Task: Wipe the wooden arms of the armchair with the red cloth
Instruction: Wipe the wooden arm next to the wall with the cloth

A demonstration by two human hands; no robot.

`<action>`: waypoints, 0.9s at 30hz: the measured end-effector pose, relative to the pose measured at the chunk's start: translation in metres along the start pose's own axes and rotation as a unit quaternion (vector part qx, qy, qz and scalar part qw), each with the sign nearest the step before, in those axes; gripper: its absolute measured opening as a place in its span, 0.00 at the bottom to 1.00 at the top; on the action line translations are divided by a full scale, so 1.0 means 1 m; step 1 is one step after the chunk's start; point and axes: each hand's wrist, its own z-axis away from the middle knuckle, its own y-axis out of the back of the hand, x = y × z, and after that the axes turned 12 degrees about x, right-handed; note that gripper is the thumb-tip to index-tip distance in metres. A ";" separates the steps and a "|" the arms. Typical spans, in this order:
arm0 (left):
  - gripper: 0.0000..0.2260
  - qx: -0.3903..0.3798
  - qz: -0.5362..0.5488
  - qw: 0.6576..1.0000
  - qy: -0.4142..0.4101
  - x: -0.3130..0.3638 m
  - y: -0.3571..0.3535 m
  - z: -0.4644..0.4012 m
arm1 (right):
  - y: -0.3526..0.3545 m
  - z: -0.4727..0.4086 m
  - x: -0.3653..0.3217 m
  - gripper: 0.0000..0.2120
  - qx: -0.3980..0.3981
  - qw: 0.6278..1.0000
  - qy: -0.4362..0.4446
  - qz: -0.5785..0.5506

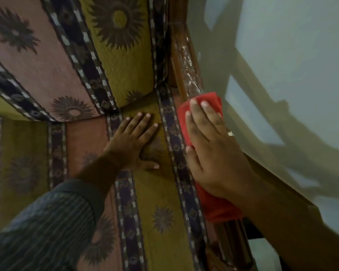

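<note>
The armchair's right wooden arm [186, 63] runs from top centre down to the lower right, its upper stretch wrapped in clear plastic. My right hand [211, 145] lies flat on the red cloth [209, 102], pressing it over the arm about midway along; the cloth wraps the wood and shows again below my wrist. My left hand [133, 141] rests palm down, fingers spread, on the patterned seat cushion [155, 192] just left of the arm. The part of the arm under the cloth and hand is hidden.
The backrest cushion [57, 55] in pink, olive and dark striped fabric fills the upper left. A pale floor [292, 55] with long shadows lies to the right of the arm. The arm's lower wooden end [233, 245] shows at the bottom.
</note>
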 end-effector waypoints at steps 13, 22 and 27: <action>0.55 0.022 0.030 0.999 0.015 0.001 -0.008 0.004 | -0.010 -0.036 0.002 0.32 0.025 0.998 0.053 0.038; 0.54 0.014 0.053 0.998 0.016 -0.002 -0.007 0.006 | -0.021 -0.099 0.014 0.33 0.065 0.992 -0.102 -0.034; 0.54 0.026 0.068 0.997 0.021 -0.004 -0.011 0.004 | -0.021 -0.092 0.007 0.31 0.065 0.995 -0.064 0.046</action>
